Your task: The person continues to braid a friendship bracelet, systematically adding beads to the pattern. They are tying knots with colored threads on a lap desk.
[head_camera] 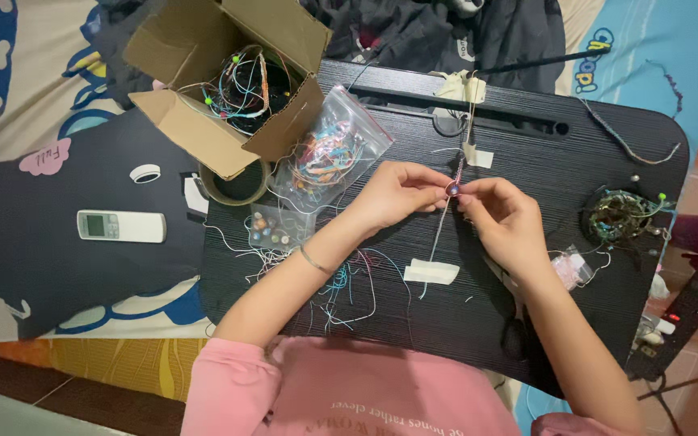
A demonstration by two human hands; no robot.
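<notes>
On a black lap desk (559, 173) a thin braided cord (439, 230) runs from a taped end at the back to a tape strip (431, 272) near me. My left hand (393, 196) and my right hand (504, 216) meet at the cord's middle. Both pinch it at a small round bead (452, 189) with fingertips closed. A thin bangle sits on my left wrist.
An open cardboard box (228, 77) of threads stands at back left, beside a clear bag of coloured cords (329, 153), a tape roll (236, 186) and a small bag of beads (272, 230). Loose threads lie under my left arm. A tangled bundle (620, 214) sits right. A white remote (120, 226) lies on the bedding.
</notes>
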